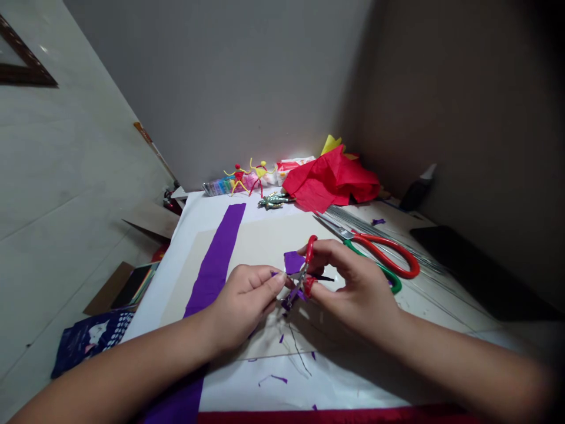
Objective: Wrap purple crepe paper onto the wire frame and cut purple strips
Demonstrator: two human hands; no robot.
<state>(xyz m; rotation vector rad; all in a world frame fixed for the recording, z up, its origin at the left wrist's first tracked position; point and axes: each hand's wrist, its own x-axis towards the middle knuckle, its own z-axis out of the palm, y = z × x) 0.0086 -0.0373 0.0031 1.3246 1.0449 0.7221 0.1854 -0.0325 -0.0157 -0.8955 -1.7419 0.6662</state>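
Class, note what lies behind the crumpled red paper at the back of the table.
A yellow paper pokes up behind the crumpled red paper; the rest of it is covered.

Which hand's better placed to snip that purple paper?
Right, probably: the right hand holds the small red-handled steel scissors, blades at the purple crepe paper scrap. The left hand only pinches the paper and holds no blades.

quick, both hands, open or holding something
left hand: closed, pinching a scrap of purple crepe paper
right hand: closed, holding small red-handled scissors
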